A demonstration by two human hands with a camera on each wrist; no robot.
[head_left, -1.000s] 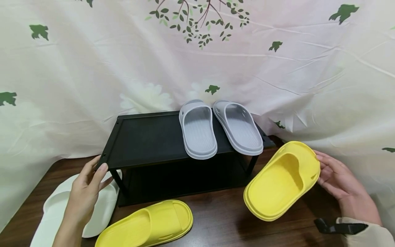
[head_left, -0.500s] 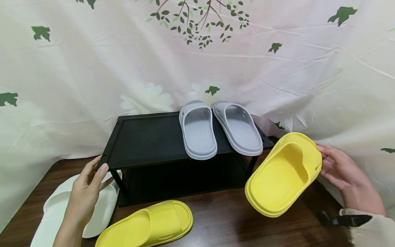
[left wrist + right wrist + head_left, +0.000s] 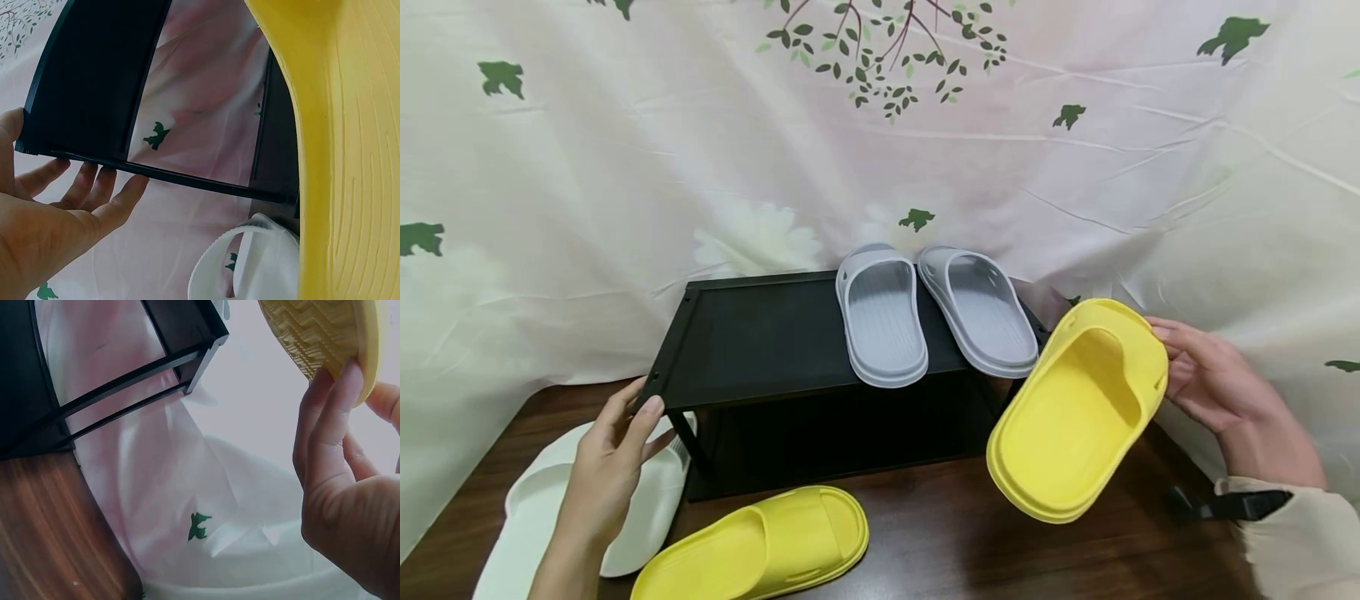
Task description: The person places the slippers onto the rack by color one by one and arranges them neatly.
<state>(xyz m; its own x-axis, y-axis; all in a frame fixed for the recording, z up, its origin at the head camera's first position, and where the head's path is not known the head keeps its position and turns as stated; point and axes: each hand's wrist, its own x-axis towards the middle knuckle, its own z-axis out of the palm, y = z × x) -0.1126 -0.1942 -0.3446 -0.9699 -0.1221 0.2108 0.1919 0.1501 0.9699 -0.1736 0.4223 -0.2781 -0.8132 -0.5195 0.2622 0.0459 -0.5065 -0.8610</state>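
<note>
My right hand (image 3: 1232, 392) pinches a yellow slipper (image 3: 1060, 433) by its toe end, off the table at the right. It is tilted, heel down and insole facing me; its zigzag sole (image 3: 322, 331) shows in the right wrist view. My left hand (image 3: 602, 475) grips the front left corner of a black two-tier shoe rack (image 3: 745, 333), thumb at the top edge and fingers along the side bar. One grey slipper (image 3: 886, 333) and another grey slipper (image 3: 988, 321) sit side by side on the rack's top right. A second yellow slipper (image 3: 812, 533) lies on the table in front.
White slippers (image 3: 643, 500) lie left of the rack, partly behind my left forearm. The dark wooden table (image 3: 925, 533) runs under everything. A printed cloth (image 3: 737, 167) hangs behind and at both sides. The rack's lower shelf (image 3: 827, 442) is in shadow.
My right hand has raised the yellow slipper, then brought it a little left, so its toe now stands beside the rack's right end. My left hand and the other slippers stay put.
</note>
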